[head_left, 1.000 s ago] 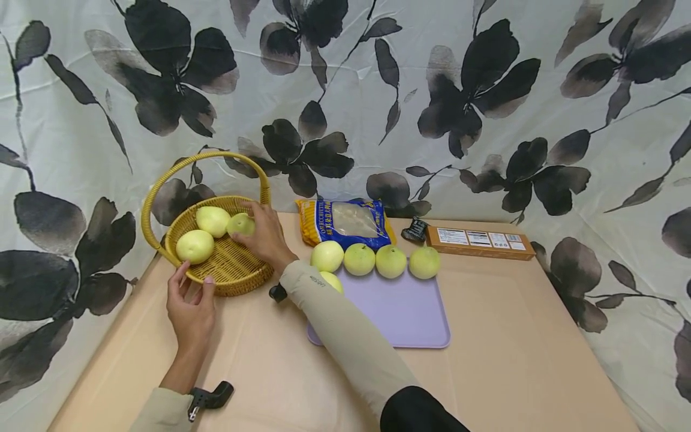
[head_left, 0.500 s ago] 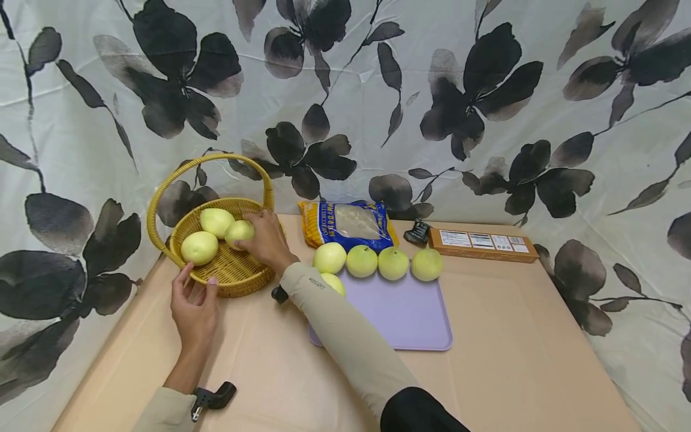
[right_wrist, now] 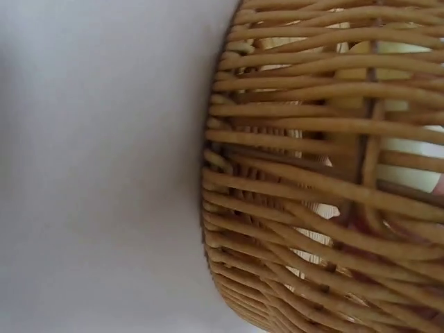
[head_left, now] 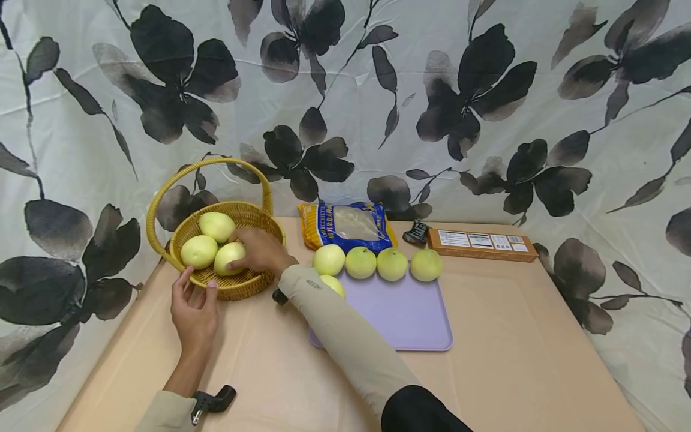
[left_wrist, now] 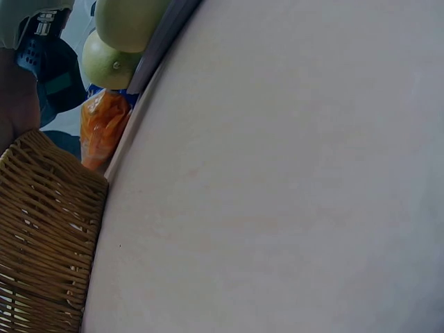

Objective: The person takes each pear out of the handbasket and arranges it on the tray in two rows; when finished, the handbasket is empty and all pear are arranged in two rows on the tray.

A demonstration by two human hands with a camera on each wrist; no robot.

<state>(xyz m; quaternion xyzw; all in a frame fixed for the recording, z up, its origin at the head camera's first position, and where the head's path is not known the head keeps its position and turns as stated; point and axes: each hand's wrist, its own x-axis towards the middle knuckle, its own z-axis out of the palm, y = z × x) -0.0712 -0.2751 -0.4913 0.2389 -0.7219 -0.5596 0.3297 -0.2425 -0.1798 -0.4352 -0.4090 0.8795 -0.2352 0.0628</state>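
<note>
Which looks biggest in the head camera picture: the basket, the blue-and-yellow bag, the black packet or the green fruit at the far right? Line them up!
1. Basket with its handle
2. Blue-and-yellow bag
3. Green fruit at the far right
4. Black packet, a bit smaller

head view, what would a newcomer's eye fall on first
Probably the dark-flowered backdrop, which fills the upper part of the view. Next, the yellow wicker basket at left, holding three pale green fruits, with the right hand gripping one. Then the lilac tray to its right, four more fruits lined along its far edge.
</note>
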